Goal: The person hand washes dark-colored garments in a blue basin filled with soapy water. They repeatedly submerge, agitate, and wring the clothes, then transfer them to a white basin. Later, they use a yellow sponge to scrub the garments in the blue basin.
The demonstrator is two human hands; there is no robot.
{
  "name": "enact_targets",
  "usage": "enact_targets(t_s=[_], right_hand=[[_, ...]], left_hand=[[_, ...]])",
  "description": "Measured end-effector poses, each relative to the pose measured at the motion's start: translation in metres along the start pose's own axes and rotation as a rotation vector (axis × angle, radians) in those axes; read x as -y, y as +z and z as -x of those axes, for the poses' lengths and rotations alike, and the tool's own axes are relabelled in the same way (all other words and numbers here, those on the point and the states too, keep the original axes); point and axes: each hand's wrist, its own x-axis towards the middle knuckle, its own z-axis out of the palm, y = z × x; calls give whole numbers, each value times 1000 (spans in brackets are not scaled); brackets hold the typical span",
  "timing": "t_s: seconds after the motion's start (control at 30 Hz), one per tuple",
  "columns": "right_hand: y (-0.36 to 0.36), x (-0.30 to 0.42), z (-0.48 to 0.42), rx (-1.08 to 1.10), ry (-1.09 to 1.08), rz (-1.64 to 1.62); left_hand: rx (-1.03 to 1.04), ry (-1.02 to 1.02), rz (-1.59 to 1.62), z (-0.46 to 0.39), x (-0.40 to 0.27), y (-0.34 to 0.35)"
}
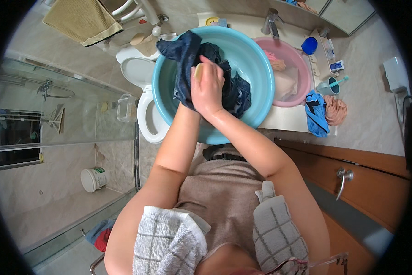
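Observation:
A dark blue denim garment (187,58) lies bunched in a large light-blue plastic basin (267,82), one part raised over the left rim. My right hand (209,87) is on the raised denim, its fingers curled round a pale yellow bar (198,73) that looks like soap. Below it, my left forearm (178,144) reaches to the denim; the left hand itself is hidden under cloth and the right hand, so its grip does not show. Next to this basin, a pink basin (307,79) holds pale and pink cloths, below a metal faucet (271,22).
A toilet (144,110) stands left of the blue basin. On the counter (285,120) at right are a cup with a toothbrush (329,87), a blue cloth (316,113) and a peach cloth (335,110). A wooden door (374,192) is at lower right, a glass shower screen (89,127) at left.

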Motion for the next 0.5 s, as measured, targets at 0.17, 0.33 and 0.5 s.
enact_targets(t_s=[0.17,0.33,0.5], right_hand=[[-16,-45,-33,81,-335,37],[-11,-103,-34,-148,544,-108],[1,-59,4,-78,806,-847]], left_hand=[[-475,174,-634,-5,12,20],[-271,328,-2677,-29,14,99],[-385,463,-2843,-38,3,76]])
